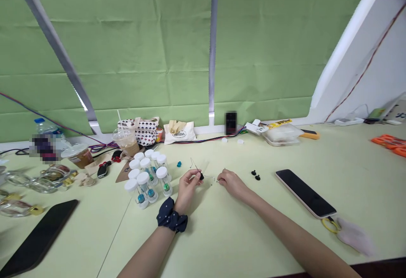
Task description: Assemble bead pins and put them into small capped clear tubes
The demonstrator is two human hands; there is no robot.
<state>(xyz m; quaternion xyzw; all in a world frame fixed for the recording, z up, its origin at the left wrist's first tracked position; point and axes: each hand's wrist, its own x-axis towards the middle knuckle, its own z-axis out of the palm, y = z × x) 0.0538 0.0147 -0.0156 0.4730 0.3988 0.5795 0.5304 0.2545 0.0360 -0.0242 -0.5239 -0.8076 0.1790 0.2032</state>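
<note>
My left hand [188, 186], a dark polka-dot scrunchie [171, 217] on its wrist, pinches a small black piece [201, 176] with thin wires sticking out of it. My right hand [234, 183] is closed at the fingertips just to the right, near the end of one wire; whatever is between those fingers is too small to make out. Two small black pieces [255, 175] lie on the table to the right. A little blue piece [179, 164] rests beyond my left hand. Several white-capped clear vials [164, 181] with blue or green pieces inside stand to the left.
A phone [306, 192] lies at the right, a dark tablet-like slab [39, 238] at the left. Clear glass items [41, 183], drink cups [126, 142] and bags [179, 132] line the left and back. Orange-handled scissors [391, 144] sit far right.
</note>
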